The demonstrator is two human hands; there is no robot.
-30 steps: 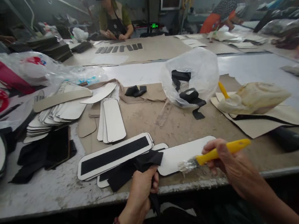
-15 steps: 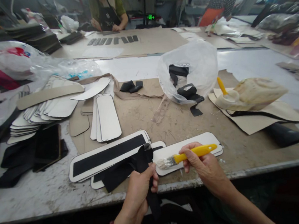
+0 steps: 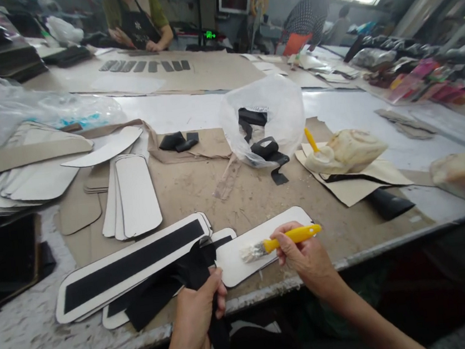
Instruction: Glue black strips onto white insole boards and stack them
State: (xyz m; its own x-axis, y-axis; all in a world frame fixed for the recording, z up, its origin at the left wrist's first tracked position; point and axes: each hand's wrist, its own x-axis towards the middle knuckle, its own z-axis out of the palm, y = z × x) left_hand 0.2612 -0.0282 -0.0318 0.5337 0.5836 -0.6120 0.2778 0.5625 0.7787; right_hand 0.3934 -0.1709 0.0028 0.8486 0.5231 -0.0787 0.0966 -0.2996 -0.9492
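Note:
My right hand [image 3: 304,256] grips a yellow-handled brush [image 3: 284,240], its pale bristles resting on a blank white oblong panel [image 3: 257,241] at the table's near edge. My left hand [image 3: 196,316] is closed on black fabric strips [image 3: 177,281] that hang over the edge. Just left of them lies a white panel bearing a long black strip [image 3: 129,264], stacked on similar panels.
Stacks of white panels [image 3: 129,194] lie at the left. A clear plastic bag [image 3: 263,117] holds black strips. A glue-crusted pot with a second yellow brush [image 3: 341,151] sits on the right on paper. Two other people work at the far side of the table.
My right hand moved the brush left, down onto the blank white panel. The view swung to the right. My left hand kept hold of the black strips.

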